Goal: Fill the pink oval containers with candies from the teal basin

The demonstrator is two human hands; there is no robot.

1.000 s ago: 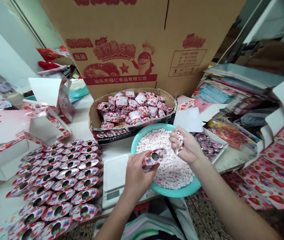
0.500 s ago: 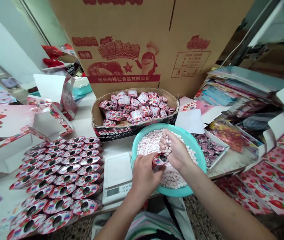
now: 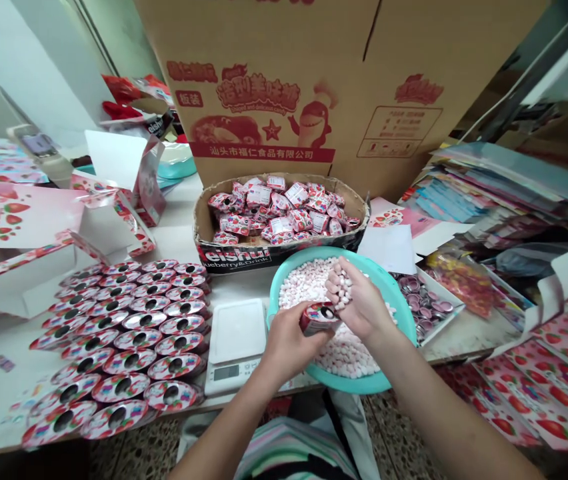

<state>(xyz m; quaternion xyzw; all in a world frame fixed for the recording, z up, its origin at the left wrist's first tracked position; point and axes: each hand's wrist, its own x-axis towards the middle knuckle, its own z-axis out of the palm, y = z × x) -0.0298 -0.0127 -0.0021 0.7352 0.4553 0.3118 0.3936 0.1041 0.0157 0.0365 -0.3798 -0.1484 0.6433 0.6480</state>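
Note:
My left hand (image 3: 291, 337) is closed around a small strawberry-printed candy box (image 3: 318, 316), its round hole facing up. Close beside the hole, my right hand (image 3: 359, 297) is cupped with its fingers curled around a handful of pale pink and white candies (image 3: 340, 287). Both hands are over a turquoise basin (image 3: 407, 320) filled with loose candies of the same kind. A white digital scale (image 3: 238, 333) lies left of the basin. Farther left, rows of similar candy boxes (image 3: 137, 339) stand with dark round holes in their tops.
A cut-down carton (image 3: 284, 257) of small printed boxes sits behind the basin, before a big brown cardboard box (image 3: 344, 100). Right are a white tray (image 3: 447, 320) of purple-rimmed caps and stacked cardboard sheets (image 3: 504, 173). Open printed cartons (image 3: 19, 267) stand at left.
The view has shifted slightly. My right hand has tilted its candies closer to the box hole, where a pale candy now shows. My left hand still grips the box.

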